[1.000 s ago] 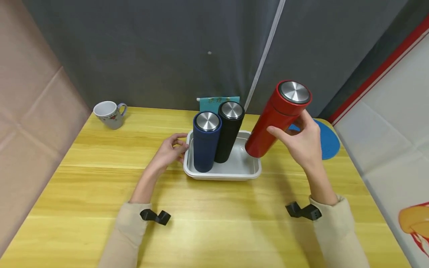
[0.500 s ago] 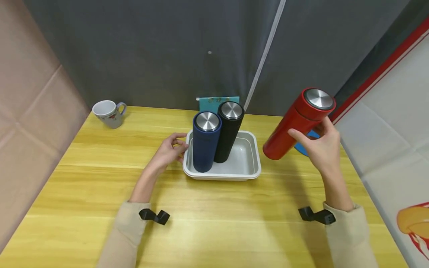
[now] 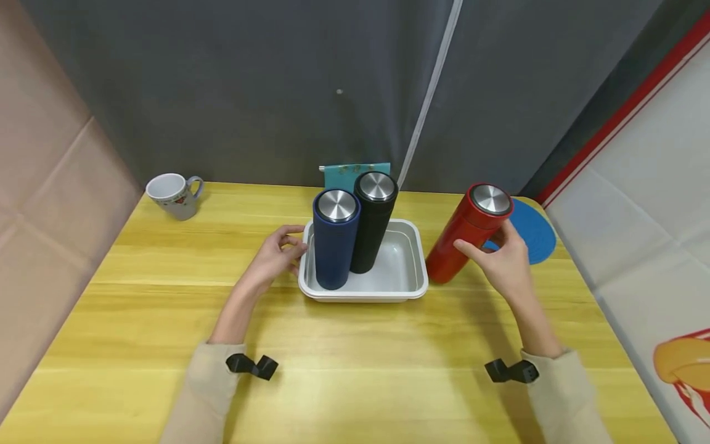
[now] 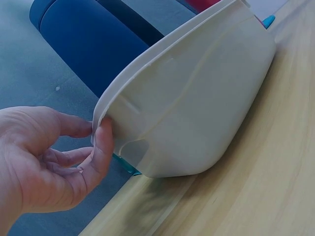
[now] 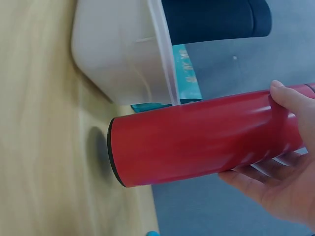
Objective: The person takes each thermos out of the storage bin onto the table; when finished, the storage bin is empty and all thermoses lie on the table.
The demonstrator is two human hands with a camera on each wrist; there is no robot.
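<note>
A white tray [image 3: 420, 288] sits mid-table with a blue flask [image 3: 334, 253] and a black flask [image 3: 370, 237] standing in it, both with steel caps. My left hand [image 3: 294, 246] holds the tray's left rim; in the left wrist view the thumb [image 4: 103, 142] lies against the tray [image 4: 197, 113] under its lip. My right hand [image 3: 482, 237] grips a red flask [image 3: 452, 256] near its steel cap, tilted, just right of the tray. In the right wrist view the red flask [image 5: 187, 142] has its base very close to the wooden table [image 5: 39, 147]; contact is unclear.
A white mug [image 3: 172, 194] stands at the table's far left corner. A round blue mat [image 3: 535, 231] lies behind my right hand near the right edge. A teal card [image 3: 341, 174] leans on the dark curtain behind the tray.
My right hand has carried the red flask from above the tray's right side out to the right and down beside the tray. The left hand has stayed on the rim.
</note>
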